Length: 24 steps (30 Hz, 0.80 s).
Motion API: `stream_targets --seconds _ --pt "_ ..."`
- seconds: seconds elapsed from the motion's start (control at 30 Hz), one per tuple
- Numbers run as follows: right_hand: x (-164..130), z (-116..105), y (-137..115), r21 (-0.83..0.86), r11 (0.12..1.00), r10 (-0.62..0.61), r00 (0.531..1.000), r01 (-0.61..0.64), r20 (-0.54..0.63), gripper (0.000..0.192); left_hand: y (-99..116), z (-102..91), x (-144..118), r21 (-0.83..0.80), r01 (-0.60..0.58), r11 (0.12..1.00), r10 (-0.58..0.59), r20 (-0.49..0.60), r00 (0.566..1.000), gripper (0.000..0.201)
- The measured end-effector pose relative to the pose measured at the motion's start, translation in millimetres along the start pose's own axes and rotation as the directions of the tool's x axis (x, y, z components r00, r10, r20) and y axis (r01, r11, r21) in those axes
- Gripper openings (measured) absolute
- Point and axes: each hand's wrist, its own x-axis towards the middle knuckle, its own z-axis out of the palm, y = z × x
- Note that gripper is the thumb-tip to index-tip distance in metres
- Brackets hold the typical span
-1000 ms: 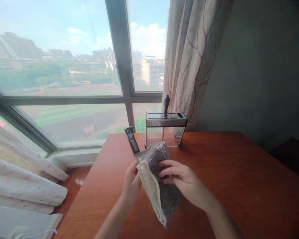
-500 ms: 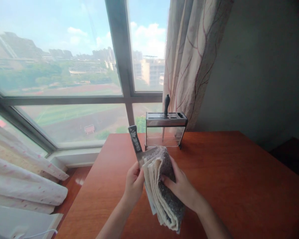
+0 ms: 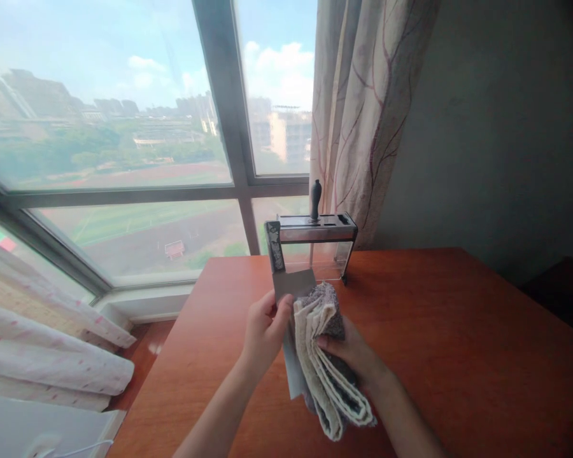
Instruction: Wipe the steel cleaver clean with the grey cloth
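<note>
With our left hand (image 3: 266, 331) we grip the cleaver (image 3: 295, 285) by its blade, just below the upward-pointing handle (image 3: 274, 247). With our right hand (image 3: 357, 356) we clasp the folded cloth (image 3: 311, 346) over part of the blade, above the worktop (image 3: 458, 343).

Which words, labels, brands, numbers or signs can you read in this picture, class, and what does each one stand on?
None can be read.
Knife handle: pale markings, too small and blurred to make out as letters or a picture.
Knife blade: no lettering shows on the visible part.
Cloth: no label shows.
Knife stand: no readable text.
Buildings outside: too hazy to read any sign.
</note>
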Motion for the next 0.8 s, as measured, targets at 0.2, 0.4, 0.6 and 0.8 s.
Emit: stream_targets --seconds 0.2,0.4,0.6,0.8 --pt "-2 -16 7 -0.027 0.999 0.02 0.999 -0.019 0.033 0.063 -6 -1.2 5 0.002 0.025 1.0 -0.025 0.009 1.0 0.03" --pt "8 -25 0 -0.083 0.996 -0.025 0.999 0.022 -0.033 0.05 -12 1.5 -6 0.002 0.04 0.999 -0.04 0.161 0.986 0.035" --pt "17 -25 -2 -0.037 0.996 -0.085 0.992 0.082 -0.098 0.039 -18 5.4 -12 0.034 0.021 0.999 -0.029 0.231 0.973 0.036" --pt "8 -15 5 -0.01 0.999 -0.035 0.996 0.035 -0.082 0.045 -21 4.7 -12 -0.017 0.029 0.999 -0.027 0.098 0.995 0.032"
